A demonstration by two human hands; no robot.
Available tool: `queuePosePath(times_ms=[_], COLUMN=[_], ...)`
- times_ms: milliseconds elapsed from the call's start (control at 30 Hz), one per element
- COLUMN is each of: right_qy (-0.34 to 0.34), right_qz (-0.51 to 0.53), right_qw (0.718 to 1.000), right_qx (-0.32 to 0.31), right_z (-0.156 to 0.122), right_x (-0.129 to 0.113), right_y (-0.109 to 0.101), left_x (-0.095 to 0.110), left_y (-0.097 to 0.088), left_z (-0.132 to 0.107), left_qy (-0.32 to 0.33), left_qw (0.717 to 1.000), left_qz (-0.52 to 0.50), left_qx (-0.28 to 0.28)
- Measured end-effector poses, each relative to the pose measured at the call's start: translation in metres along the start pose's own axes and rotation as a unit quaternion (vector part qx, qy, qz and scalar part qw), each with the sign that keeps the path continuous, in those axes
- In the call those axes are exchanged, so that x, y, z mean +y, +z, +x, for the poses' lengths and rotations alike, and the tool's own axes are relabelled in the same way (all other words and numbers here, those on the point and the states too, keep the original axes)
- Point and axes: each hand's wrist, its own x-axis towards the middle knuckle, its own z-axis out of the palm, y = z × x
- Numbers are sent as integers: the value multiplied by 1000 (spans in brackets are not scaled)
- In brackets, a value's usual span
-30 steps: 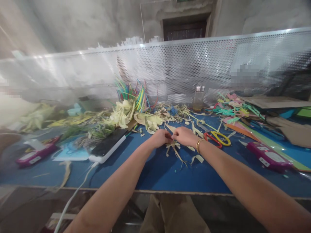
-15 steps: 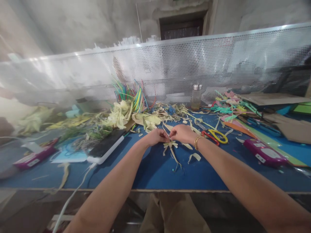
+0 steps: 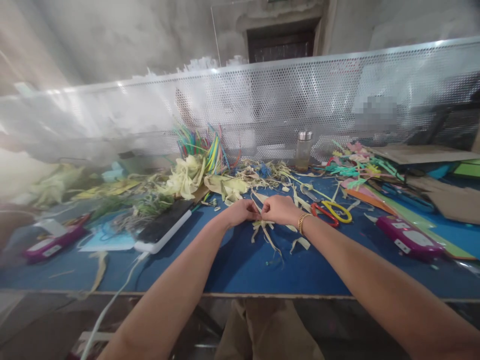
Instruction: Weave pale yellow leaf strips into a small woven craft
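My left hand [image 3: 240,211] and my right hand [image 3: 280,209] meet fingertip to fingertip over the blue table. Both are closed in a pinch on a small bundle of pale husk-like strips [image 3: 264,232], whose thin ends hang and spread toward me. The pinched part is mostly hidden by the fingers. Below my right wrist lies a loose pale scrap [image 3: 300,244]. Just beyond that wrist are scissors with yellow loops [image 3: 340,212] and a red handle loop [image 3: 323,215].
Pale crumpled husks [image 3: 187,177] and colourful thin stems [image 3: 198,142] fill the back. A black-and-white device [image 3: 165,227] with a white cable lies left; purple devices [image 3: 408,236] flank both sides. A bottle [image 3: 303,151] stands before the perforated metal screen [image 3: 277,110]. Another person's blurred arm [image 3: 13,220] shows far left.
My right hand has shifted slightly left, closer against my left fingertips. The hanging strip ends have swung a little to the right. The other person's arm reaches further in.
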Motion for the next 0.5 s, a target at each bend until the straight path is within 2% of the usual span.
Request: queuePosePath(times_ms=[167, 333, 500], right_qy=[2, -13, -19], right_qz=[6, 57, 108], right_qw=[1000, 997, 994], right_qx=[-18, -53, -18], right_z=[-2, -1, 3], right_x=[-4, 2, 12], right_y=[-2, -4, -1], left_x=[2, 5, 15], left_y=[-1, 1, 2], left_z=[0, -2, -6], left_qy=[-23, -3, 29], left_qw=[1000, 999, 996], left_qz=[-13, -42, -69], left_qx=[1, 21, 45])
